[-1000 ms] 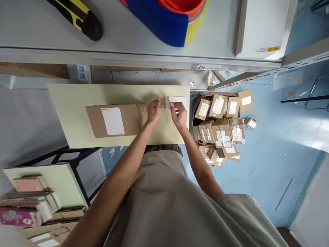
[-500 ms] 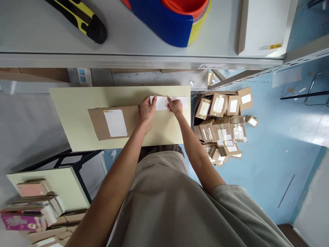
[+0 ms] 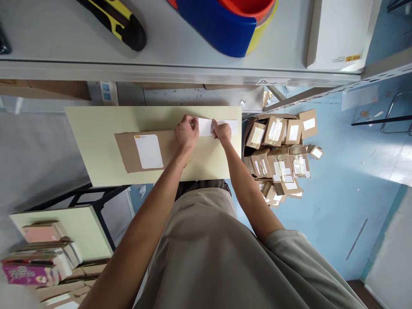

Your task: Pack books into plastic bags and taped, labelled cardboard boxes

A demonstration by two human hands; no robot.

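A strip of white paper labels [image 3: 205,127] lies over the far right part of the pale yellow table [image 3: 212,165]. My left hand [image 3: 187,132] is closed, pinching the strip's left end between thumb and fingers. Closed too, my right hand [image 3: 222,131] grips the strip farther right, and a piece of white paper shows beyond it. Left of my hands lies a flat brown cardboard package [image 3: 128,156] bearing a large white label [image 3: 149,151]. My left hand and wrist cover the package's right end.
A grey shelf [image 3: 180,53] runs above the table, holding a yellow-black utility knife [image 3: 125,25], a blue-and-red tape dispenser [image 3: 219,30] and a white box [image 3: 341,34]. Labelled cardboard boxes [image 3: 278,161] are piled on the right. Books [image 3: 41,257] are stacked lower left.
My left hand has shifted slightly over the strip's left end, and its fingers are more curled. My right hand stays near its place on the paper. The whole view has moved a little.
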